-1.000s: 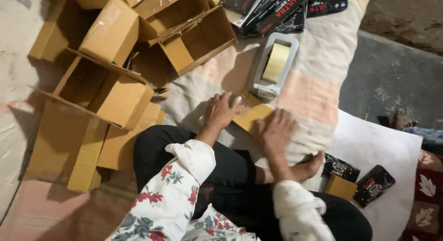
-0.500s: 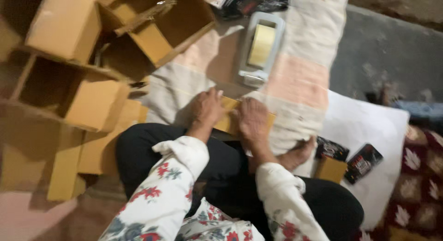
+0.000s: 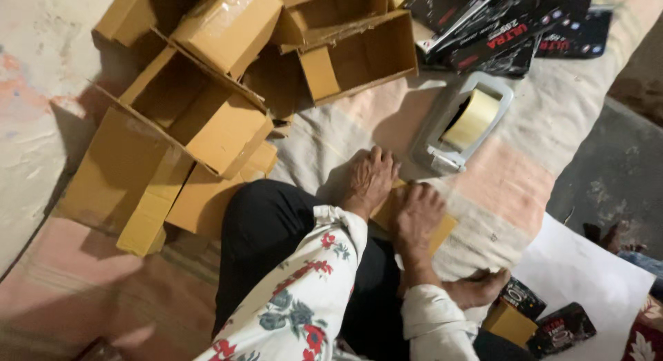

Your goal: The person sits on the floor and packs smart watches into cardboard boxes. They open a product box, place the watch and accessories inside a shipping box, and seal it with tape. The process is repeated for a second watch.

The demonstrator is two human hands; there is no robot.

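1. Head view: the left hand (image 3: 369, 178) lies palm down, fingers spread, on the near end of a flat brown cardboard piece (image 3: 442, 231) resting on a pale striped cloth (image 3: 525, 174) in front of the seated person's black-trousered knees.
2. The right hand (image 3: 416, 216) presses flat on the same cardboard just beside the left; neither hand is clenched, and both seem to press rather than grasp, though fingers curled under an edge cannot be ruled out.
3. Just beyond the hands, a grey tape dispenser with a roll of tan tape (image 3: 464, 122) lies on the cloth, apart from the fingers.
4. A heap of open brown cardboard boxes (image 3: 228, 112) sits at the far left, some tipped on their sides.
5. Black printed packets (image 3: 483, 22) are stacked at the top right; two more small black packets (image 3: 545, 319) lie on a white sheet (image 3: 587, 271) near a bare foot (image 3: 476, 288).
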